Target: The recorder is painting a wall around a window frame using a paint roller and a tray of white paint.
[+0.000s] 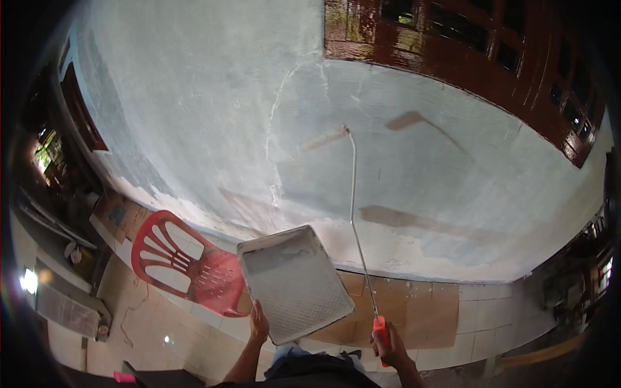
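Note:
My left hand (259,323) is closed on the near left edge of a paint tray (304,294), which is pale, ribbed and smeared, with grey paint in its far end. My right hand (392,347) grips the orange handle of a paint roller (353,194). The roller's long bent metal rod reaches up to the wall (226,123). Its head, blurred and close in colour to the wall, appears to be against the surface. The wall is patchy grey-blue, with pale crack lines and a whitish band along its foot.
A red plastic chair (213,275) stands left of the tray near the wall. Brown cardboard (420,313) lies along the wall's foot on the tiled floor (482,317). A glossy brown wooden window frame (446,52) is set into the upper right wall. A cable (126,323) trails on the floor at left.

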A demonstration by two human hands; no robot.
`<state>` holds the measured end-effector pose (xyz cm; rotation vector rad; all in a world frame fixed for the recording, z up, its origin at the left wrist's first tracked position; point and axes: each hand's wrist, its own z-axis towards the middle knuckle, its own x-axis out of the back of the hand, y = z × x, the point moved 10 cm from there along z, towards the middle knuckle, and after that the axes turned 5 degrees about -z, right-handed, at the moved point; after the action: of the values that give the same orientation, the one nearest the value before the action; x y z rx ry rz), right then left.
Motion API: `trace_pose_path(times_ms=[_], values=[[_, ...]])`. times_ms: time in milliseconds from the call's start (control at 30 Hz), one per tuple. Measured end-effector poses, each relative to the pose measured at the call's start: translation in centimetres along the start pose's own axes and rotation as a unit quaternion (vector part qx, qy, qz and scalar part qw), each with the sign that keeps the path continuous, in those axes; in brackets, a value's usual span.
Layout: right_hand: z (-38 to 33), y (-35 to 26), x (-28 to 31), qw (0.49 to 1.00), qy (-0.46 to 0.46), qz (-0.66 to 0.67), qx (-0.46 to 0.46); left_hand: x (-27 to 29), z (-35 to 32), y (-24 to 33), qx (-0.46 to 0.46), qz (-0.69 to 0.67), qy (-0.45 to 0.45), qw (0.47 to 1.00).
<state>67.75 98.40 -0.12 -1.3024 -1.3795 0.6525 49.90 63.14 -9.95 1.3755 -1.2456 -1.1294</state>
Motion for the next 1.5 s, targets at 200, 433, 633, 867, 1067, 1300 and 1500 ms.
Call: trace_pose_path(times_ms=[200, 433, 633, 867, 1067, 1300, 1500], values=[[5.3, -3.4, -10.1, 0.992, 0.056, 0.111, -0.016, 13.5, 4.0, -5.8, 0.082, -0.097, 0.042, 0.991], [10.6, -10.3, -13.0, 0.973, 0.169, 0.111, 0.108, 20.4, 7.7, -4.6, 0.098, -0.141, 0.087, 0.981], [14.5, -12.3, -14.1, 0.971, 0.162, 0.173, 0.022, 22.8, 8.8, -3.4, 0.084, -0.112, 0.090, 0.986], [17.7, -3.1, -20.6, 0.955, 0.235, 0.083, 0.158, 26.5, 7.0, -3.6, 0.130, -0.069, 0.144, 0.979], [17.3, -1.5, -24.5, 0.970, 0.157, 0.187, 0.023, 28.6, 7.4, -3.7, 0.101, -0.095, 0.139, 0.980], [22.3, -8.6, -20.7, 0.959, 0.185, 0.173, 0.130, 28.1, 8.1, -2.6, 0.107, -0.105, 0.143, 0.978], [17.5, 4.3, -27.0, 0.967, 0.195, 0.156, 0.047, 27.1, 7.9, -1.7, 0.121, -0.064, 0.153, 0.979]])
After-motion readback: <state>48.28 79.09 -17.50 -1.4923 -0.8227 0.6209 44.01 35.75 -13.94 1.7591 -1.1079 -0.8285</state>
